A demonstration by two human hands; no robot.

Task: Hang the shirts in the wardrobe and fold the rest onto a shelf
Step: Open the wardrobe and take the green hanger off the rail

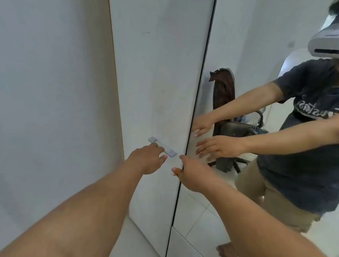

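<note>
I face a shut white wardrobe door [160,69] with a small silver handle [170,153]. My left hand [146,159] reaches the middle of the handle and covers it. Its fingers are hidden from here, but the mirror shows them fairly straight. My right hand [189,175] is at the seam between the white door and the mirrored door [228,43], fingers spread, thumb over the white door's edge. Neither hand holds anything. No shirts or hangers show directly.
The mirror reflects a person in a dark T-shirt and headset, and a swivel chair [224,111] with a brown garment draped over its back. A plain wall [39,82] closes the left side. Pale floor tiles [138,250] lie below.
</note>
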